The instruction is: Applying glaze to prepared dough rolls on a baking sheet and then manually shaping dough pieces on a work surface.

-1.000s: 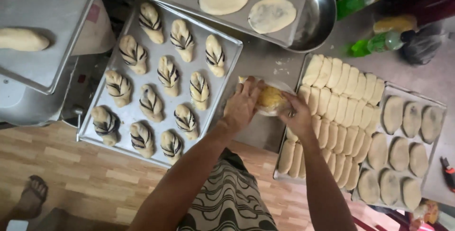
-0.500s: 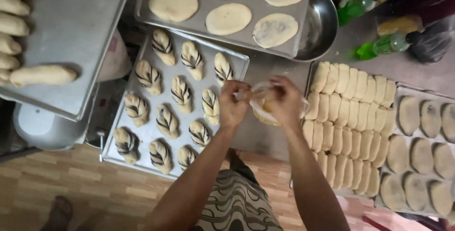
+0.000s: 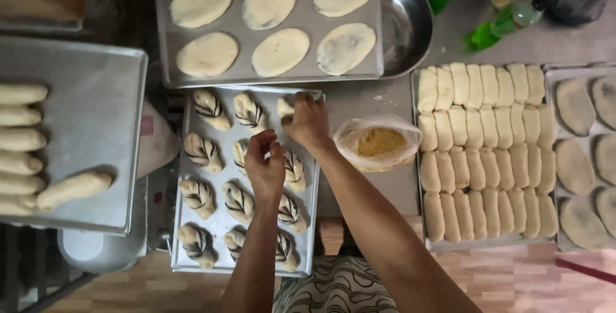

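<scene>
Twisted dough rolls on the metal tray, both hands above them

Twisted dough rolls with dark stripes (image 3: 239, 200) lie in three columns on a rectangular metal baking tray (image 3: 221, 229) at the centre of the view. The left hand (image 3: 266, 165) hovers over the middle of this tray, its fingers bent and pinched together; whether something small is between them I cannot tell. The right hand (image 3: 310, 122) is at 1 o'clock from the left one, at the top right corner of the tray, and its fingertips touch a pale striped roll (image 3: 286, 108) there; the grip looks loosely closed around the edge of the roll.

At 3 o'clock from the right hand, just beside the tray, a clear plastic bag with yellow crumbs (image 3: 378, 143) rests on the grey counter (image 3: 378, 191). Further at 3 o'clock a tray of pale oblong dough pieces in tight rows (image 3: 487, 152) stands. At 12 o'clock a tray with flat oval dough discs (image 3: 276, 24) lies, and beside it a round steel bowl (image 3: 404, 24). At 9 o'clock a large grey tray with long plain dough rolls (image 3: 96, 133) is seen. Green plastic bottles (image 3: 507, 23) lie at 2 o'clock.
</scene>
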